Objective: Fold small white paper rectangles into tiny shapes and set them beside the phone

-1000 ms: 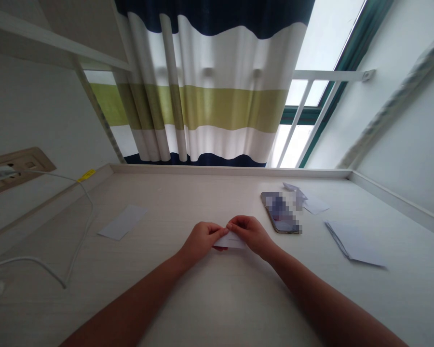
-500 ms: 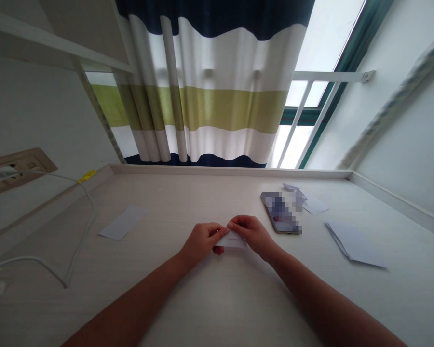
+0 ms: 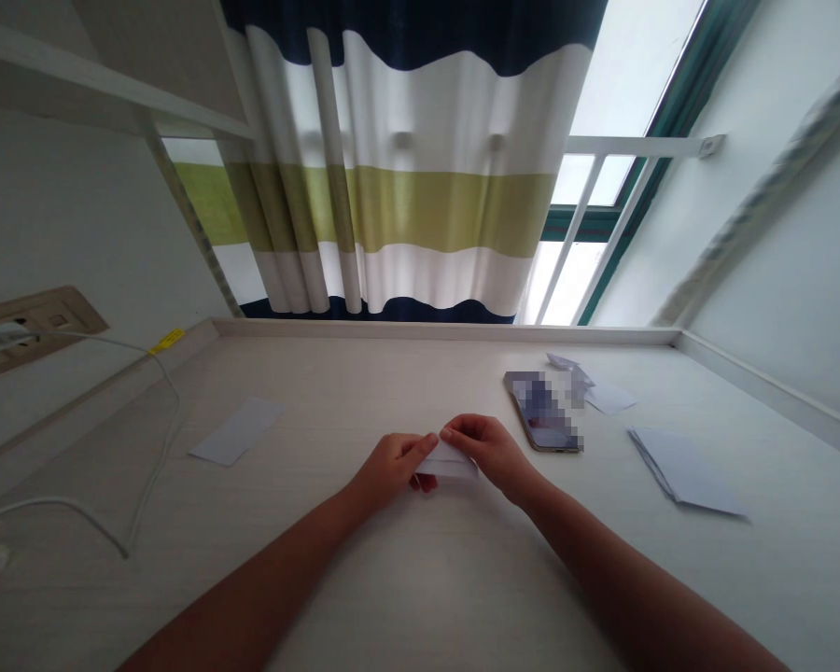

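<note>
Centrally, a folded white paper strip (image 3: 450, 462) sits between the hands, its ends gripped. The left hand (image 3: 390, 469) pinches one end, thumb on top and fingers (image 3: 424, 483) curled beneath. The right hand (image 3: 486, 455) pinches the other end from above. Whether the strip touches the pale wood-grain desk (image 3: 364, 378) is hard to tell.

Beyond the hands lie a smartphone (image 3: 540, 411) with a pixelated screen, small paper scraps (image 3: 564, 362) and a loose sheet (image 3: 610, 399). Further right sits a stack of folded paper (image 3: 682, 471); to the left, a paper slip (image 3: 236, 430) and a white cable (image 3: 63, 501) running from a wall socket (image 3: 77, 313). A striped navy, white and olive curtain (image 3: 392, 210) hangs behind.
</note>
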A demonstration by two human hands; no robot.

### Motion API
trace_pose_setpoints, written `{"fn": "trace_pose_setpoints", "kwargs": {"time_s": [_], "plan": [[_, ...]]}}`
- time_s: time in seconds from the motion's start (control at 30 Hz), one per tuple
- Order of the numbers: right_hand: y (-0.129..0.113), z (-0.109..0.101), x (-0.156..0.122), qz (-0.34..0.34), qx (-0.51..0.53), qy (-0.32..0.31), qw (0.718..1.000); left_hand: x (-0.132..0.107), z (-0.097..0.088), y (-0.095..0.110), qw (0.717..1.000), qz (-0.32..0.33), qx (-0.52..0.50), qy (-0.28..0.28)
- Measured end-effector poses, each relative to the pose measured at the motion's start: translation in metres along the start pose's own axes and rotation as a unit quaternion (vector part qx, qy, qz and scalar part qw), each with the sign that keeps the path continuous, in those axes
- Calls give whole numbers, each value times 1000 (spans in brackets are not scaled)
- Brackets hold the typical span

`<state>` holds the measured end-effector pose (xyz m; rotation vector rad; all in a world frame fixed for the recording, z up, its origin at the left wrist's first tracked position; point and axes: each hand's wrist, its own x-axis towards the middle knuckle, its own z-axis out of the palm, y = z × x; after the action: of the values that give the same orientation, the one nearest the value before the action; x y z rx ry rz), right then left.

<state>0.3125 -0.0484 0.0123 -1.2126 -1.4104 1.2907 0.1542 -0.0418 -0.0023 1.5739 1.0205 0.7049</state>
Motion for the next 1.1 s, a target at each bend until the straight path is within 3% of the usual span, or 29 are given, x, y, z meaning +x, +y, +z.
{"fn": "trace_pose_setpoints", "kwargs": {"time_s": [0.1, 0.17, 0.37, 0.5, 1.1], "plan": [[0, 1, 0, -10, -15, -11, 1000, 3, 1, 0, 999, -4, -37, -38], [2, 2, 0, -29, -22, -15, 999, 5, 1, 0, 999, -11, -37, -35], [6, -4, -2, -130, -65, -50, 988, 4, -4, 5, 992, -33, -108, 59], [2, -8, -4, -189, -155, -65, 967, 3, -7, 7, 982, -45, -166, 79], [5, -11, 1, -150, -131, -55, 978, 3, -7, 7, 990, -29, -119, 76]]}}
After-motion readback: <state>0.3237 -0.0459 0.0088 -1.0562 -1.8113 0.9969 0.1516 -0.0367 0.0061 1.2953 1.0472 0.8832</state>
